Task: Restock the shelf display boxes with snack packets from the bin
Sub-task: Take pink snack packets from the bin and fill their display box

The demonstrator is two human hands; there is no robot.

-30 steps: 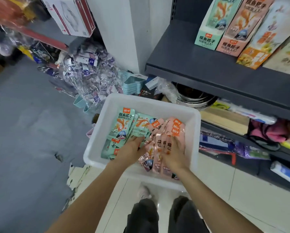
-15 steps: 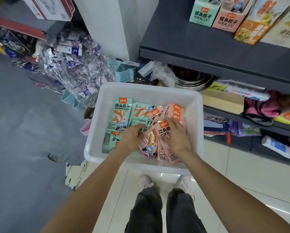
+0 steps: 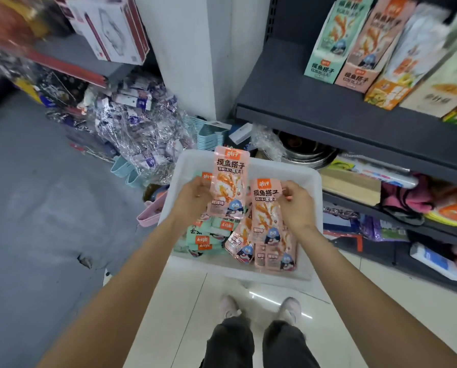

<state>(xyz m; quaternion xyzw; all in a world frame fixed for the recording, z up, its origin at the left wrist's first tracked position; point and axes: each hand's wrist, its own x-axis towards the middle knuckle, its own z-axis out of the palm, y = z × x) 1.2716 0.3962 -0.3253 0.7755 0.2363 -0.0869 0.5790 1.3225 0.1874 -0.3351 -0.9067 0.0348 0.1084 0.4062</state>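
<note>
2 pink packets are held upright above the bin: packet 1 is pinched by the left hand, packet 2 by the right hand. The pouches are judged light, limp and slippery; edge grips are advised.

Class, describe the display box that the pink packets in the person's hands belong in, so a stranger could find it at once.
Look to the dark shelf at upper right, where tall boxes lean in a row. The pink display box is second from the left, between a green box and an orange-fronted one.
</note>
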